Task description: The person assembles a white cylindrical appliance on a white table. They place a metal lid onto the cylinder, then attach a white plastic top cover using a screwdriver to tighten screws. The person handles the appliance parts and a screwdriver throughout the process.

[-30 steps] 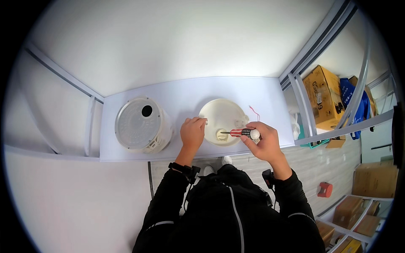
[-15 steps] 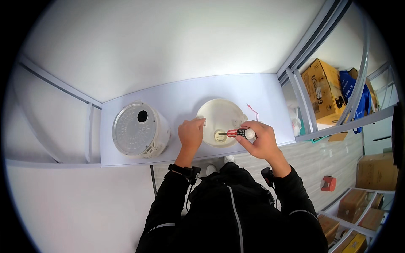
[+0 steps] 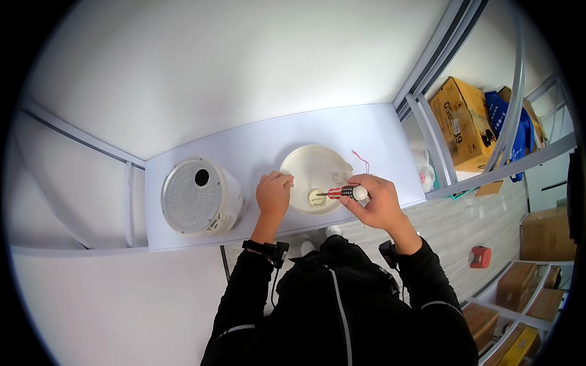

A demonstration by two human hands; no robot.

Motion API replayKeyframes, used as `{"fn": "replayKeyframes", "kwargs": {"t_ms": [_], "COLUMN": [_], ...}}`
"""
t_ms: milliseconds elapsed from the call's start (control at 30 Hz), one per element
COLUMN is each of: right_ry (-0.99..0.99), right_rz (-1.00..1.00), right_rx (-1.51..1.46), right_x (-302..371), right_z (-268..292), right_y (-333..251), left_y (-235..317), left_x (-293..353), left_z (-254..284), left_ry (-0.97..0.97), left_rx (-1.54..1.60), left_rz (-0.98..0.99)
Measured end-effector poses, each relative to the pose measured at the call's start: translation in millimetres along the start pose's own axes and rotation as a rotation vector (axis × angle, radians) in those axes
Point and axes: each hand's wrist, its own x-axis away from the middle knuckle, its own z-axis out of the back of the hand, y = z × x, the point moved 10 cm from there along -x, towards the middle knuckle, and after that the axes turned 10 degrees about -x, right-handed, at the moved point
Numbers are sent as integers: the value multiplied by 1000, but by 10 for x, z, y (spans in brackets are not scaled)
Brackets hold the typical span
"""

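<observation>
Hands, as I watch remotely: right hand (image 3: 379,204) wrapped tight, left hand (image 3: 273,194) bunched, whether pinching anything I cannot tell. Long pale-lavender worktop (image 3: 262,131) beneath. On its left end, large white plastic bucket (image 3: 231,210) with round grey lid. Between hands, shallow round cream plastic dish (image 3: 305,168), left fingers at its left rim. Gripped in right hand, red, white and black screwdriver (image 3: 337,193), shaft pointing left to small round cream fitting (image 3: 315,199) inside dish. Beyond right hand, thin red wire (image 3: 363,160).
</observation>
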Motion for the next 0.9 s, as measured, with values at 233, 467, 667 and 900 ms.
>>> {"fn": "replayKeyframes", "kwargs": {"t_ms": [233, 467, 667, 900], "right_ry": [-12, -28, -29, -64], "right_rz": [-11, 2, -11, -146], "right_rx": [-13, -1, 2, 76], "right_x": [5, 10, 47, 142], "right_z": [-12, -23, -31, -119], "right_y": [-7, -19, 27, 295], "left_y": [-180, -133, 14, 183], "left_x": [2, -18, 10, 13], "left_z": [-186, -242, -153, 42], "left_ry": [-114, -149, -132, 7], "left_rx": [208, 310, 217, -1], "left_rz": [118, 96, 42, -116]}}
